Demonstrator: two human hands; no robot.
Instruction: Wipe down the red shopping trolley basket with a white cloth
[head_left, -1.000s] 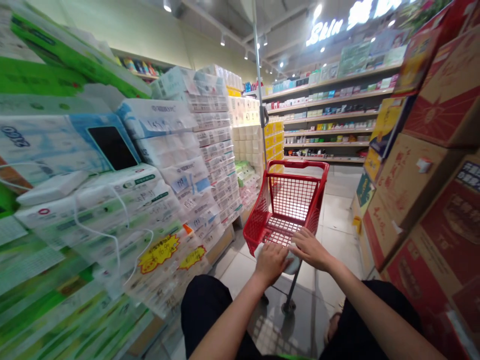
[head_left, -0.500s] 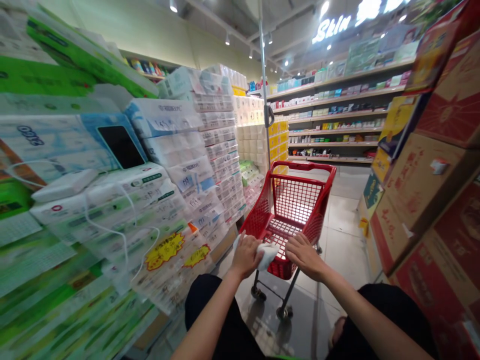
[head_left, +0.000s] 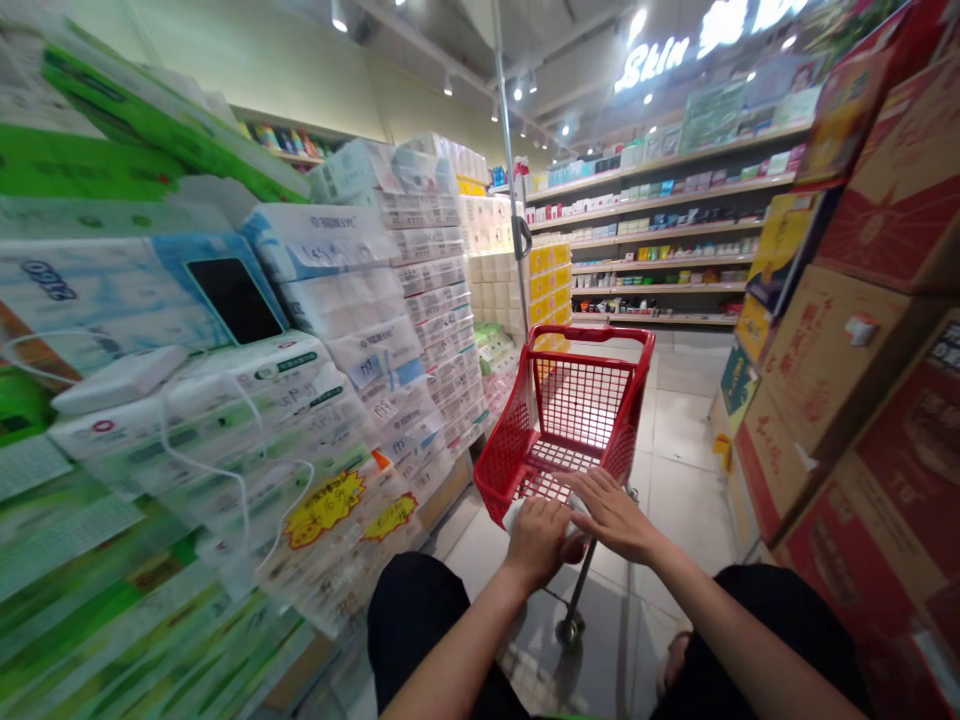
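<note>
Green-and-white packs: stacked at the far left, partly blurred, in the same place as half a second ago.
White box and cable: the small box lies on a pack, the white cable looping down the stack's front; unchanged.
Phone: dark-screened, leaning tilted against a blue-and-white pack, as before.
Yellow price signs: two, on the lower front of the packs.
Red cart: upright on the tiled floor, its near edge directly under both hands.
White cloth: the thing in hand, at the cart's near edge, now mostly covered; earlier a larger piece showed between the hands.
Left hand: fingers bent over the cloth, holding it against the edge; it has come rightward along the edge from the left corner.
Right hand: fingers long and nearly straight, reaching over beside the left; the gap between the hands has closed. Whether it pinches the cloth cannot be told.
Shelves: rows of small goods beyond the cart, as earlier.
Cartons: stacked along the right, unmoved.
</note>
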